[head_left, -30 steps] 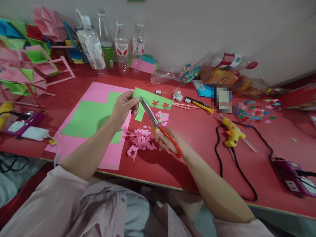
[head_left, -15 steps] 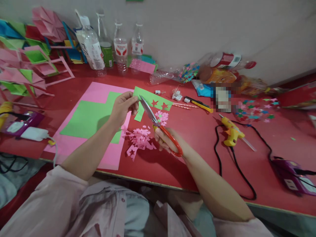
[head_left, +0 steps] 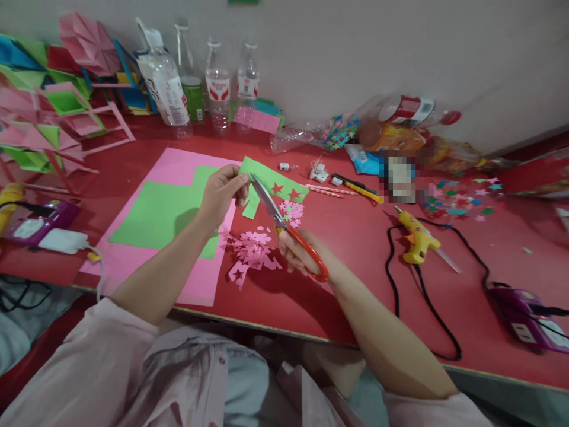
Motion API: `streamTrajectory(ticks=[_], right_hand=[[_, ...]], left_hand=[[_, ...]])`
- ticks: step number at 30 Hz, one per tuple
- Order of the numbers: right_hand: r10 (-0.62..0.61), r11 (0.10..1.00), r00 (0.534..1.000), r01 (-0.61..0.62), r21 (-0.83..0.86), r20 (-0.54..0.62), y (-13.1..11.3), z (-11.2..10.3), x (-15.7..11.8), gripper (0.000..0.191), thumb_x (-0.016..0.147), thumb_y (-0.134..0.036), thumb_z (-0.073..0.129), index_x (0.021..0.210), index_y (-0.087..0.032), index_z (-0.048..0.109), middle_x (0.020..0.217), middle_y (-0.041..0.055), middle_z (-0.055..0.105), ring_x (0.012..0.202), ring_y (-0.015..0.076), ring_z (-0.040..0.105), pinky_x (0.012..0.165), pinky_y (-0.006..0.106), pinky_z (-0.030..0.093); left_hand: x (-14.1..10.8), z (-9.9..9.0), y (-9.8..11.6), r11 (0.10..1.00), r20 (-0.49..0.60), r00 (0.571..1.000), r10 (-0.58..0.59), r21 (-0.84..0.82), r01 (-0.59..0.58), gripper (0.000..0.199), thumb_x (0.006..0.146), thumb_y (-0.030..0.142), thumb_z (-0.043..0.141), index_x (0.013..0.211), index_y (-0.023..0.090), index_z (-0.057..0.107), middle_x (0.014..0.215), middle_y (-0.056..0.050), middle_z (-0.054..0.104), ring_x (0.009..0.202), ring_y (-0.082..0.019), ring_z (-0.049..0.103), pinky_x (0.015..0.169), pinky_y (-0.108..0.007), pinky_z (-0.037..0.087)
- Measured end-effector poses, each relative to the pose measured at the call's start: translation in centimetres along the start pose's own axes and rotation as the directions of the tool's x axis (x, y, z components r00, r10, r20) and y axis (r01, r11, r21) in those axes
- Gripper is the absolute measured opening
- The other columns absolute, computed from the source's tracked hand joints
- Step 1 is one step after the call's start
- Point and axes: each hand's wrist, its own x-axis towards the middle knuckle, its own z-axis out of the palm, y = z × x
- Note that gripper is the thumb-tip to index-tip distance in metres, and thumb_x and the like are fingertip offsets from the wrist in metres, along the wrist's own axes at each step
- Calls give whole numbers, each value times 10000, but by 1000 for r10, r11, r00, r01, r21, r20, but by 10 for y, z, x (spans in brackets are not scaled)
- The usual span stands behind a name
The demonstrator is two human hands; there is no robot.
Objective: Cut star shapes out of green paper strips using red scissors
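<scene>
My left hand [head_left: 224,188], at eleven o'clock from the crumpled heap of pink paper scraps [head_left: 252,248], pinches the bright-green paper strip with star-shaped holes [head_left: 263,175], which slants toward one. My right hand [head_left: 296,254], at three, grips the red-handled metal scissors [head_left: 281,223], blades over the strip.

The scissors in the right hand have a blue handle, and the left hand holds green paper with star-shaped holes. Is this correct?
No: in the head view, the handle of the scissors in the right hand is red. The left hand does hold green paper.
</scene>
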Motion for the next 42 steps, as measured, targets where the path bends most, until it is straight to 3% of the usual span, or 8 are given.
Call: streamTrajectory(ticks=[9,25,42], right_hand=[[-17,1000,1000,17,12,17,2,0,1,574,727,-770,461,583,-215,433,298,-111,320,219,56,326,377,244,486],[19,1000,1000,-19,-22,-9,8,-1,5,477,863,-603,462,600,-206,434,318,-100,334,222,55,327,364,260,487],[-9,999,1000,8,41,29,5,-1,4,533,786,-705,467,611,-201,456,308,-110,331,236,47,329,400,224,476]], left_hand=[[-1,1,1,1000,-4,1000,0,3,0,129,772,185,545,649,180,506,464,56,519,348,-32,442,368,-168,334],[1,-1,-3,1000,10,1000,14,-3,-14,143,780,191,544,647,177,493,460,64,522,336,-30,441,352,-161,326],[1,0,-7,999,28,1000,12,-43,-11,96,742,176,528,655,183,491,469,66,524,353,-31,432,355,-163,322]])
